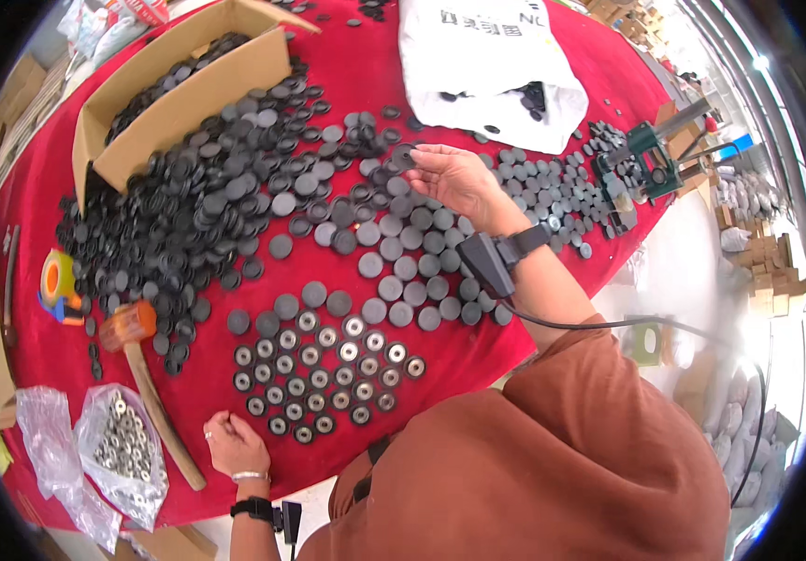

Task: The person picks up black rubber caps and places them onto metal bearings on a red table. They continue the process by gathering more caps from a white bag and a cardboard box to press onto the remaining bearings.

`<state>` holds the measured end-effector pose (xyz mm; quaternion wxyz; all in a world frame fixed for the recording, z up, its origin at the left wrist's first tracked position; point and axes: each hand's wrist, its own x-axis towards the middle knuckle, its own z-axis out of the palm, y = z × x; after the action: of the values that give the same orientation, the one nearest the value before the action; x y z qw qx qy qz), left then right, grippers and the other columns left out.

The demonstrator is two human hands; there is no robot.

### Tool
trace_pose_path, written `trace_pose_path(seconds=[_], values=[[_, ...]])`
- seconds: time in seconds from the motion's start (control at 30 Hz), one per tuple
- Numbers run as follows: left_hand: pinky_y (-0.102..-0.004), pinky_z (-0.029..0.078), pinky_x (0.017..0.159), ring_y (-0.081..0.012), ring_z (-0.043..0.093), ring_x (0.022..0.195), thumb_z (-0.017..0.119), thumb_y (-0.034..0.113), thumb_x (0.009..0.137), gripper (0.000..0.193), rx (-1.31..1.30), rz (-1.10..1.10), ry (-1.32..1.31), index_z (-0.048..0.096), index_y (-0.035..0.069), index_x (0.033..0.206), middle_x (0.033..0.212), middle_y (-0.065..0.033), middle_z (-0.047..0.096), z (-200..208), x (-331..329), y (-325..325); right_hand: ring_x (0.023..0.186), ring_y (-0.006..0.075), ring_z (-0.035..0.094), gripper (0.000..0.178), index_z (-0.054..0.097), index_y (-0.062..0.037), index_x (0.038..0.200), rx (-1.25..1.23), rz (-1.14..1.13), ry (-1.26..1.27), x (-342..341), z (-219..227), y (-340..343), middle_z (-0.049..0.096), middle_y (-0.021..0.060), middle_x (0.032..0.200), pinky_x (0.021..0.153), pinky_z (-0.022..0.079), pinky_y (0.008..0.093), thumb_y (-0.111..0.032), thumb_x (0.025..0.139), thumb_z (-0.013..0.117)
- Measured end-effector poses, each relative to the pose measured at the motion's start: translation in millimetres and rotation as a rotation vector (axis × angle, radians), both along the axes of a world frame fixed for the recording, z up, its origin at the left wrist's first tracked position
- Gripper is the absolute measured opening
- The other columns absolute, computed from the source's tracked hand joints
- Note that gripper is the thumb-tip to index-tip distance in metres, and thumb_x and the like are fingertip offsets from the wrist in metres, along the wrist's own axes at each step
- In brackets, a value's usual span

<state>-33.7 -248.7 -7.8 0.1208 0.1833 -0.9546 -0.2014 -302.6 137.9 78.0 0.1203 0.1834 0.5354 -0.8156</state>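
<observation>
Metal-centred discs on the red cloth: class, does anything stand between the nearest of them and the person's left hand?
Nothing visible does: only red cloth shows between the left hand and the nearest metal-centred disc. The mallet lies to the hand's left, outside that gap.

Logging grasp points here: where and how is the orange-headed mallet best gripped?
Likely the lower wooden handle, from its right: it is slim and slants toward the person; the left hand is on that side, whereas a plastic bag of metal rings flanks its left.
</observation>
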Motion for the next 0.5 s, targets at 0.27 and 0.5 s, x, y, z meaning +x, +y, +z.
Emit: trace_pose_path(seconds=[0.27,0.5], values=[[-0.0373,0.046,0.055,-0.0252,0.056,0.066,0.057,0.012,0.082,0.008,-0.005,-0.066,0.086,0.055,0.007,0.088,0.073,-0.0066,0.054,0.4,-7.0,5.1,0.064,0.0128,0.059,0.023,0.061,0.0015,0.100,0.107,0.388,-0.194,98.9,-12.9,-106.1,0.062,0.0047,0.077,0.062,0.052,0.0247,-0.006,0.079,0.067],[-0.0355,0.045,0.051,-0.0221,0.055,0.060,0.058,0.011,0.081,0.009,0.023,-0.039,0.110,0.055,0.008,0.088,0.073,-0.0042,0.054,3.2,-3.5,2.9,0.070,0.0263,0.060,0.012,0.063,-0.0032,0.086,1.222,0.354,1.022,139.2,-54.1,-153.5,0.062,0.0084,0.079,0.064,0.050,0.0334,-0.005,0.074,0.063]])
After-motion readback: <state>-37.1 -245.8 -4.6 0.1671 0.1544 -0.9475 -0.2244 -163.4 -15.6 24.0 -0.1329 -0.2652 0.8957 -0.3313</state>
